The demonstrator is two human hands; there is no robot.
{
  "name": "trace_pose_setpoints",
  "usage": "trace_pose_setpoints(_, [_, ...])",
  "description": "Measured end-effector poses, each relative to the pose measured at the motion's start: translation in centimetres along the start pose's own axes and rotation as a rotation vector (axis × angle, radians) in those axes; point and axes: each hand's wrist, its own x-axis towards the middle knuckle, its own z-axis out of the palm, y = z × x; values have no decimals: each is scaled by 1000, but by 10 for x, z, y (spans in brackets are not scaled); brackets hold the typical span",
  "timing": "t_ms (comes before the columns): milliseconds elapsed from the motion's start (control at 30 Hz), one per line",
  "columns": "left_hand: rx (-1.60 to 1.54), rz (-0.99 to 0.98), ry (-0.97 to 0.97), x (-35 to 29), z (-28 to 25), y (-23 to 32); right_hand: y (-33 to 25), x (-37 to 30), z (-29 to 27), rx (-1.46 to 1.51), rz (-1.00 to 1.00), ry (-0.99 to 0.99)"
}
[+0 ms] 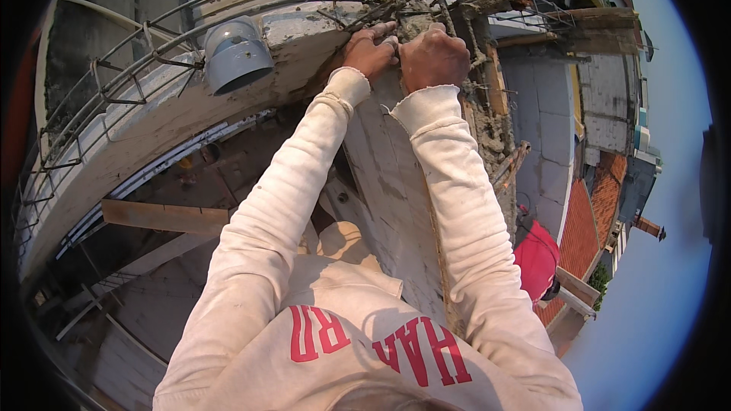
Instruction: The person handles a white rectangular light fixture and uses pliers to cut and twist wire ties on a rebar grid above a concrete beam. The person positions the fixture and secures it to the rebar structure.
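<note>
Both my arms reach forward in cream sleeves to the top of a wall, where steel bars meet rough concrete. My left hand (pixel 371 50) rests at the concrete edge, its index finger and thumb stretched out and apart, with nothing visible between them. Close beside it on the right, my right hand (pixel 435 59) is closed in a fist; whatever it grips is hidden by the fingers. Just beyond the hands lies a rough lump of concrete (pixel 415 25). Tangled rusty steel bars (pixel 392 1) cross above and around it.
A bent rebar cage (pixel 145 30) runs along the concrete beam (pixel 137 125) at left, beside a grey pipe end (pixel 237 57). A wooden plank (pixel 164 217) spans the drop below. On the right are a red helmet or cap (pixel 537 259) and tiled roofs (pixel 582 221).
</note>
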Motion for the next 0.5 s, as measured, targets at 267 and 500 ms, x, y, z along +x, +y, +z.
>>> trace_pose_setpoints(267, [-80,130,-113,59,15,-39,-17,-5,-20,49,-38,24])
trace_pose_setpoints(500, [-453,-117,-171,47,36,10,-25,-38,4,268,200,109])
